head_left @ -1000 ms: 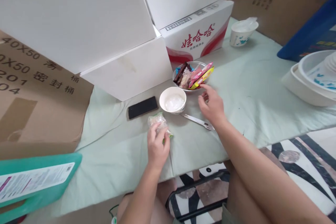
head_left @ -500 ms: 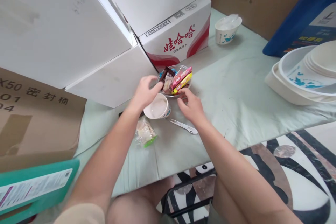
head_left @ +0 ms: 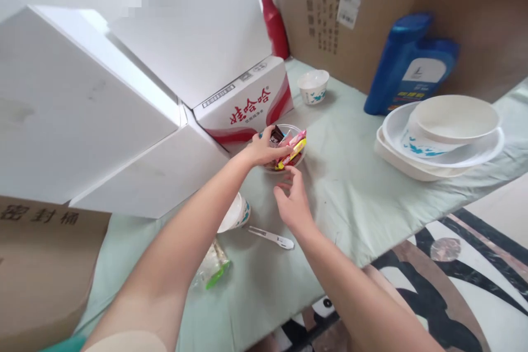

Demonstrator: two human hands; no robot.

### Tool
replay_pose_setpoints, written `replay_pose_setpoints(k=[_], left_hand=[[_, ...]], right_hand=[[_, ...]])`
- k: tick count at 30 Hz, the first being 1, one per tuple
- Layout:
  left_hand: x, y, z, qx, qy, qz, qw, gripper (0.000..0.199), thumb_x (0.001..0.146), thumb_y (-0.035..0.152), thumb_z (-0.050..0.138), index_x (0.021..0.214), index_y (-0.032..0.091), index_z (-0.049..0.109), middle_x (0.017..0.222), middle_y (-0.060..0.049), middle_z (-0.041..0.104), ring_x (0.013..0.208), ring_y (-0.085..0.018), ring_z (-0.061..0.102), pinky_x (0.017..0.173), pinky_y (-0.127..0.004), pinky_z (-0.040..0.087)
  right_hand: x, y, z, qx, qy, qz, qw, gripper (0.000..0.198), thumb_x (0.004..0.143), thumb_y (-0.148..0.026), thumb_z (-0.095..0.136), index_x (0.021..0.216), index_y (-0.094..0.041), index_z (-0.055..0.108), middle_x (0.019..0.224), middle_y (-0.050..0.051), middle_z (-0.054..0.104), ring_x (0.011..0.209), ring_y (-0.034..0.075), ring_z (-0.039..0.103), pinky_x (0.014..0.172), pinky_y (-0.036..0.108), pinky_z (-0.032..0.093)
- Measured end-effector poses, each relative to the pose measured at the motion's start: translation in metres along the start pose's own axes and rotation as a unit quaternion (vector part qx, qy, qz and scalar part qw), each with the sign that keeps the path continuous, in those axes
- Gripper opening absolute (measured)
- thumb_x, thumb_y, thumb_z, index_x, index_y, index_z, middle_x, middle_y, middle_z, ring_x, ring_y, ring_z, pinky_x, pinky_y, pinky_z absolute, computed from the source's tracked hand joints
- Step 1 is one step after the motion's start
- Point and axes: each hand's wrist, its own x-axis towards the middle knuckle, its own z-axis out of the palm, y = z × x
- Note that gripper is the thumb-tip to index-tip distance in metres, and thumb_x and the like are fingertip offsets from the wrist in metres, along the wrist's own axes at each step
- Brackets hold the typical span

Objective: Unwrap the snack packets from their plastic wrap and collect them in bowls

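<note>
One view to call, the head camera, and both hands are in at the clear bowl [head_left: 304, 158] of wrapped snacks on the cloth-covered counter [head_left: 342, 181]! It sits in front of the box with red lettering [head_left: 251, 107], and the left hand [head_left: 266, 151] is the nearer of the two, right over the left part of the bowl. Its grip is spread, thumb parted from the fingers; whether those fingertips have hold of a wrapper, I can't tell from here.

Look at the yellow packet [head_left: 292, 154]: long axis on a slant, near end to the left, far end up to the right, lying just right of the left thumb. A pink packet [head_left: 301, 136] lies along its far side, and a dark wrapper [head_left: 278, 134] shows beyond the left hand.

Now the right hand [head_left: 292, 195], on the near side of the bowl: its grip is loosely open, nothing seen in it, index finger up beside the yellow packet's near end. Touching? Too close to call! Nearer the person, well clear of both grips, lie the white utensil [head_left: 272, 237] and a green-edged clear packet [head_left: 215, 267].
</note>
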Motion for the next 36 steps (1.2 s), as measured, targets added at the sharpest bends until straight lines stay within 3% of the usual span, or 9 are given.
replay_pose_setpoints(k=[6,9,12,15,19,23,29,36], left_hand=[[0.051,0.073,0.019,0.003,-0.034,0.100,0.994,0.116,0.063,0.074,0.071,0.160,0.030,0.024,0.163,-0.020,0.030,0.148,-0.043,0.037,0.118,-0.055,0.034],[0.070,0.101,0.026,-0.013,-0.040,0.159,0.986,0.110,0.065,0.070,0.071,0.159,0.030,0.030,0.163,-0.017,0.035,0.150,-0.043,0.033,0.121,-0.057,0.028],[0.068,0.120,0.028,0.021,0.020,0.173,0.985,0.094,0.073,0.063,0.070,0.155,0.031,0.038,0.164,-0.014,0.034,0.155,-0.046,0.019,0.122,-0.065,0.016],[0.052,0.124,0.031,0.057,0.076,0.209,0.973,0.082,0.076,0.059,0.070,0.150,0.035,0.045,0.166,-0.010,0.028,0.156,-0.049,0.007,0.119,-0.074,0.008],[0.044,0.115,0.045,0.100,0.006,0.255,0.962,0.097,0.062,0.051,0.083,0.150,0.038,0.044,0.168,-0.009,0.023,0.155,-0.053,0.005,0.117,-0.076,0.015],[0.058,0.110,0.053,0.107,0.004,0.285,0.952,0.098,0.063,0.046,0.082,0.152,0.037,0.043,0.166,-0.010,0.027,0.156,-0.046,0.012,0.122,-0.067,0.021],[0.079,0.121,0.046,0.118,-0.011,0.244,0.962,0.105,0.064,0.048,0.081,0.158,0.036,0.035,0.170,-0.012,0.016,0.155,-0.051,0.007,0.121,-0.069,0.018],[0.110,0.135,0.045,0.082,0.009,0.220,0.972,0.103,0.063,0.046,0.084,0.155,0.033,0.039,0.167,-0.014,0.019,0.154,-0.054,0.007,0.119,-0.073,0.012]], right_hand=[[0.010,-0.009,-0.021,0.062,0.049,0.074,0.994,0.058,0.078,-0.024,0.055,0.134,-0.026,0.041,0.146,0.015,0.046,0.118,0.023,0.064,0.088,0.037,0.055],[0.019,-0.014,-0.032,0.073,0.061,0.098,0.991,0.054,0.079,-0.025,0.054,0.131,-0.027,0.042,0.148,0.014,0.048,0.118,0.022,0.064,0.090,0.037,0.054],[0.024,-0.018,-0.040,0.074,0.070,0.109,0.989,0.050,0.079,-0.026,0.053,0.128,-0.026,0.042,0.148,0.014,0.049,0.118,0.023,0.065,0.089,0.037,0.053],[0.028,-0.020,-0.047,0.087,0.092,0.098,0.987,0.048,0.080,-0.027,0.052,0.126,-0.027,0.041,0.147,0.014,0.048,0.119,0.022,0.065,0.091,0.036,0.053],[0.032,-0.020,-0.057,0.107,0.135,0.064,0.983,0.045,0.082,-0.028,0.050,0.126,-0.028,0.039,0.149,0.013,0.045,0.124,0.021,0.063,0.096,0.037,0.051],[0.033,-0.019,-0.066,0.110,0.147,0.087,0.979,0.044,0.085,-0.031,0.049,0.127,-0.030,0.037,0.148,0.014,0.045,0.123,0.022,0.065,0.093,0.038,0.053],[0.025,-0.024,-0.062,0.133,0.152,0.102,0.974,0.041,0.083,-0.028,0.048,0.122,-0.029,0.040,0.143,0.012,0.048,0.121,0.022,0.066,0.089,0.036,0.052],[-0.012,-0.027,-0.025,0.128,0.036,0.095,0.987,0.035,0.079,-0.024,0.052,0.114,-0.026,0.046,0.131,0.010,0.057,0.122,0.023,0.062,0.086,0.037,0.051]])
